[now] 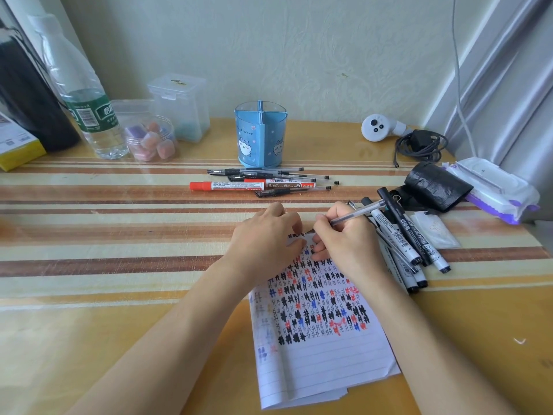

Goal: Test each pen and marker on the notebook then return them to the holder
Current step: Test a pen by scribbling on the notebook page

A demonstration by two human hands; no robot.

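A lined notebook (323, 351) lies on the table, its upper half filled with black, red and blue hash marks. My left hand (269, 235) presses on the page's top edge, fingers bent. My right hand (344, 235) grips a clear gel pen (356, 216) with its tip at the top of the page. The blue pen holder (261, 134) stands behind, with nothing showing above its rim. In front of it lie two red whiteboard markers (227, 185) and several black gel pens (287, 175). A pile of black and white markers (404, 244) lies to the right of my right hand.
At the back left stand a water bottle (89, 115), a small jar of erasers (151, 139) and a clear plastic box (179, 106). A white controller (377, 127), a coiled cable (419, 145), a black roll (434, 185) and a wipes pack (493, 187) sit at the right.
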